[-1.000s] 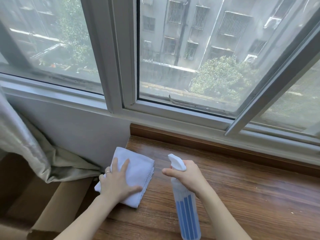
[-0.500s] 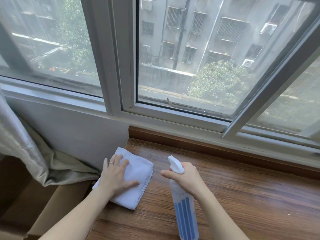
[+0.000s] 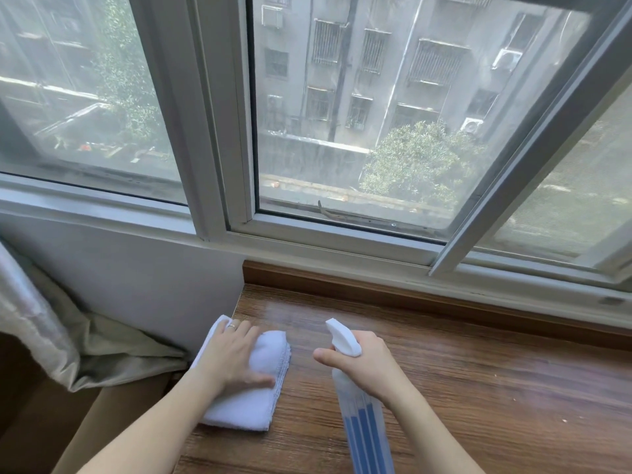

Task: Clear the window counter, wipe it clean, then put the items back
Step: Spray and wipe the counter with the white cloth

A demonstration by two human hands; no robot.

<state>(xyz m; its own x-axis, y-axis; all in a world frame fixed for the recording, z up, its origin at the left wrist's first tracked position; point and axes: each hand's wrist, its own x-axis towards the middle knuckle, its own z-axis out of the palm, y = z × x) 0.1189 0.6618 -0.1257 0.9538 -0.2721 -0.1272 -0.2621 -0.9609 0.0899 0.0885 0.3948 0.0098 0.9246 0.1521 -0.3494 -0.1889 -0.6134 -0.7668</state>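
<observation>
A folded white cloth (image 3: 254, 401) lies at the left end of the wooden window counter (image 3: 478, 381). My left hand (image 3: 234, 359) presses flat on the cloth, fingers straight, a ring on one finger. My right hand (image 3: 367, 366) grips a spray bottle (image 3: 362, 429) with blue stripes and a white nozzle, held above the counter just right of the cloth. The nozzle points away from me, toward the window.
A sliding window (image 3: 359, 114) with a pale frame runs along the back of the counter behind a raised wooden ledge (image 3: 410, 292). A white wall (image 3: 136, 278) borders the counter's left end. A grey curtain (image 3: 51, 330) hangs at far left over a brown box (image 3: 113, 412).
My left hand has slid the cloth slightly forward and left along the counter. The right hand keeps holding the spray bottle in about the same place.
</observation>
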